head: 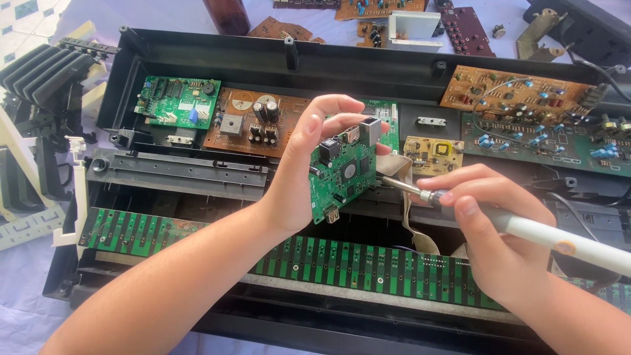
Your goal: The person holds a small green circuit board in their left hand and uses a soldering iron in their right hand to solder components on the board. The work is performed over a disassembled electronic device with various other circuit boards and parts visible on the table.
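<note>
My left hand [309, 158] holds a small green circuit board [343, 172] upright above the opened black keyboard case [197, 56]. The board carries a black chip, metal ports and a connector at its lower edge. My right hand [490, 223] grips a white-handled screwdriver [559, 240] like a pen. Its metal tip [394, 184] touches the right edge of the small board, where a grey ribbon cable [411, 223] hangs down.
Inside the case sit a green board [177, 102], a brown board with capacitors [253, 121], a small yellow board [432, 152] and larger boards at right [526, 115]. A long green key-contact strip [342, 263] runs across the front. Loose keys [39, 72] lie at left, parts at the back.
</note>
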